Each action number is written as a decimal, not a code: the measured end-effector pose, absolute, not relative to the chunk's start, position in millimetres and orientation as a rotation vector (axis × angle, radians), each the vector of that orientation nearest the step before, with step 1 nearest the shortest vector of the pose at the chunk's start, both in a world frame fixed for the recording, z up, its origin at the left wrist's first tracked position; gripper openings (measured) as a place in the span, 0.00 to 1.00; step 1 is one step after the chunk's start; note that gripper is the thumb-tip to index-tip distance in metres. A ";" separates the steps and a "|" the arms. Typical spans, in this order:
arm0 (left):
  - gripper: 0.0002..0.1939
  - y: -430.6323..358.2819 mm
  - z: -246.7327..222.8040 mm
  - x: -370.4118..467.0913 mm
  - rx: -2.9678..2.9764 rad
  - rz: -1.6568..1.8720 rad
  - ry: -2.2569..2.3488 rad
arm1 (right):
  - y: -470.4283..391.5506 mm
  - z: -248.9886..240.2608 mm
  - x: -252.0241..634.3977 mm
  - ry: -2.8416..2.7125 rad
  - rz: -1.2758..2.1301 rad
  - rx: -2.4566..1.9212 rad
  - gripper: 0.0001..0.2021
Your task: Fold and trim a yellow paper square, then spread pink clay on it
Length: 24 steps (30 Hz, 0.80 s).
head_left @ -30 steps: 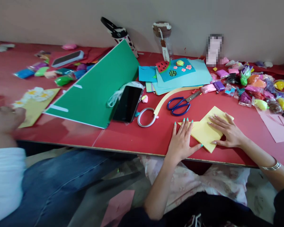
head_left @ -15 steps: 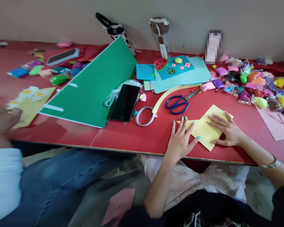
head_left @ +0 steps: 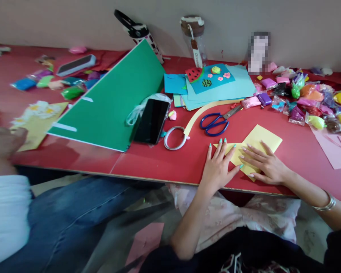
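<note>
A folded sheet of yellow paper [head_left: 265, 137] lies near the front edge of the red table [head_left: 147, 163]. My left hand [head_left: 218, 165] rests on its pointed left corner, fingers spread. Flat on the middle of the paper is my right hand [head_left: 268, 163], its fingers stretched out and slightly apart. Part of the sheet is hidden under both hands. Just beyond them lie blue-handled scissors [head_left: 216, 123] and a roll of tape [head_left: 174, 138] with a pale yellow strip [head_left: 197, 117] running from it.
A green board [head_left: 113, 102] stands slanted to the left, beside a black phone [head_left: 152, 121]. Behind are decorated blue cards [head_left: 213, 81] and a bottle [head_left: 193, 41]. Several clay packets [head_left: 304, 98] are heaped at right. Another person's hand [head_left: 8, 140] touches a yellow card [head_left: 42, 125].
My right hand has slid left and slightly toward me across the yellow paper, uncovering its upper right part. My left hand stays on the left corner. The view has shifted slightly.
</note>
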<state>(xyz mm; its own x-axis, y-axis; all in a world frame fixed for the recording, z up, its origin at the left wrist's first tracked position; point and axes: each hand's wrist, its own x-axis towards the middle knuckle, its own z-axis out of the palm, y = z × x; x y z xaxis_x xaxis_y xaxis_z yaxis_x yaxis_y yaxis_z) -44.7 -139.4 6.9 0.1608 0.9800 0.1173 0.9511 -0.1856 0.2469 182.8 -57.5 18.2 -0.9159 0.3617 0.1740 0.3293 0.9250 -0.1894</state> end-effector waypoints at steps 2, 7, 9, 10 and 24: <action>0.33 -139.1 7.2 -44.4 2.295 0.353 1.936 | -62.8 15.8 177.8 -2.890 0.230 -0.526 0.29; 0.35 -137.6 6.2 -44.9 2.258 0.348 1.953 | -66.0 11.7 177.1 -2.853 0.143 -0.592 0.27; 0.35 -137.3 5.8 -45.3 2.254 0.352 1.948 | -65.7 11.9 178.5 -2.850 0.138 -0.599 0.27; 0.35 -137.3 5.7 -45.5 2.254 0.355 1.946 | -65.7 12.2 179.0 -2.852 0.143 -0.601 0.27; 0.34 -138.2 6.6 -45.2 2.268 0.380 1.934 | -65.4 12.2 177.8 -2.855 0.198 -0.582 0.30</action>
